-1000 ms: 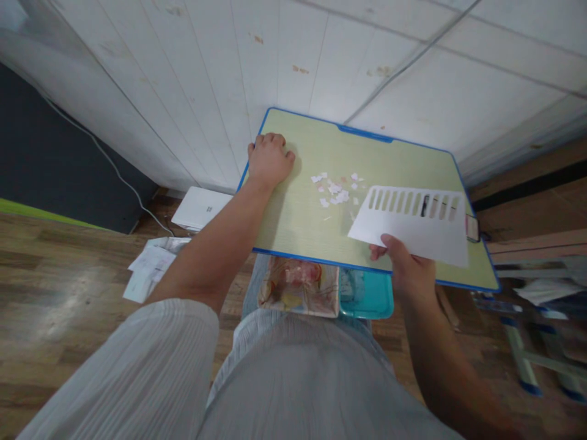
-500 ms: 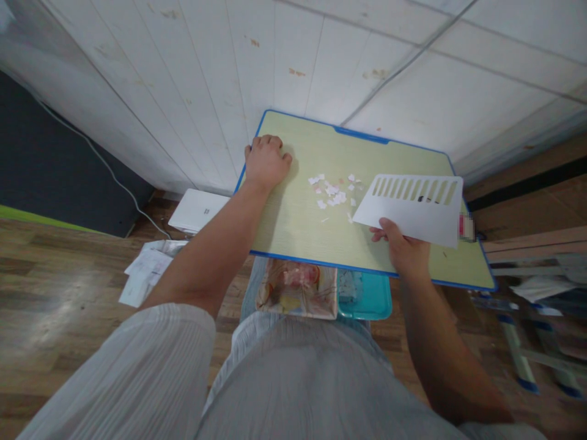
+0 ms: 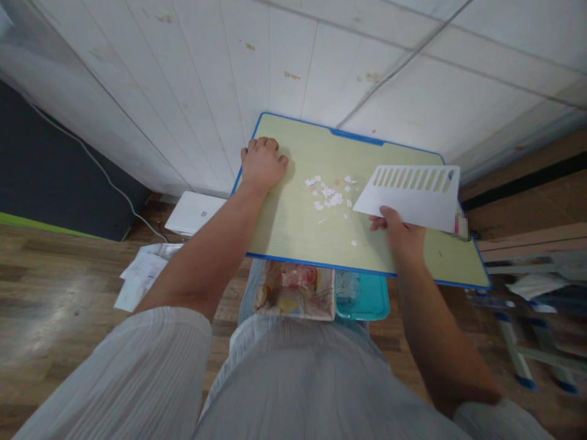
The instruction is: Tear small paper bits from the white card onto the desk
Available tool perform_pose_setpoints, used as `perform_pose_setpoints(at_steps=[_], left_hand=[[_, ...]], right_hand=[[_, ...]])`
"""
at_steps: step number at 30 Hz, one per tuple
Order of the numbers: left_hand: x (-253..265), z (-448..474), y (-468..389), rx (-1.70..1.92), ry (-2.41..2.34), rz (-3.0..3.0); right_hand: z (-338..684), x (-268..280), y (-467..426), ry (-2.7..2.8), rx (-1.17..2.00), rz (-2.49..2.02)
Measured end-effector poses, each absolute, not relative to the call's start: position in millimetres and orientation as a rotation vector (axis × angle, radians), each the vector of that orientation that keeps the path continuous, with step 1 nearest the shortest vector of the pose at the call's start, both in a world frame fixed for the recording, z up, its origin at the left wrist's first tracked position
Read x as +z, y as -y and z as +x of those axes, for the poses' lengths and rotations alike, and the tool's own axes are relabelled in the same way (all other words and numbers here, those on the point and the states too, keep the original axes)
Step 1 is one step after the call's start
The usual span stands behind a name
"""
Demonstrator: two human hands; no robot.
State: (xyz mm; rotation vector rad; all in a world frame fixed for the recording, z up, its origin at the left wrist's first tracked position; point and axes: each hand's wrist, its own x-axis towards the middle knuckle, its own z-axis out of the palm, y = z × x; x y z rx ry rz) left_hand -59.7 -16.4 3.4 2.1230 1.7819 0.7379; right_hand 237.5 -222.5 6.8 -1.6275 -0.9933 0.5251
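Note:
My left hand [image 3: 265, 164] rests on the pale yellow folding table [image 3: 293, 235] by its blue left edge, fingers slightly bent and spread, holding nothing. In my right hand [image 3: 403, 241] is a flat white slotted plastic panel [image 3: 413, 205], thumb on top and fingers underneath. It is tilted above the right part of the table, with a row of slanted slots along its far side. Torn white paper scraps [image 3: 331, 194] lie scattered on the tabletop between my hands, closest to the panel's left tip.
Below the table's near edge are a patterned box [image 3: 293, 299] and a turquoise tray [image 3: 373, 296]. A white laptop-like slab [image 3: 195, 212] and papers [image 3: 142, 272] lie on the left. A white plank wall [image 3: 293, 55] stands behind; a stool-like frame [image 3: 518, 360] is at right.
The panel has risen slightly and turned away from me in my right hand. Dark bits seen at its slots no longer show there. My left hand stays on the table.

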Motion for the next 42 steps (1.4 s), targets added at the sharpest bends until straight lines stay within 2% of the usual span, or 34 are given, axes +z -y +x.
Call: perform_pose_setpoints(at_steps=[6,17,30,42], left_hand=[[7.5,-58.5,19.7,0.706,-1.832,2.149],[3.8,-59.9,13.4,0.714,-1.805,2.110],[13.4,-61.3,19.9,0.598,-1.922,2.240],[11.3,-52.1,20.4,0.463,-1.971,2.386]], right_hand=[[244.3,-4.5,207.6,1.067,0.502,-1.676],[247.8,19.4,271.8,1.277,0.572,-1.706],[238.5,8.3,281.4,1.068,0.698,-1.717],[247.5,4.7,267.7,1.040,0.845,-1.481]])
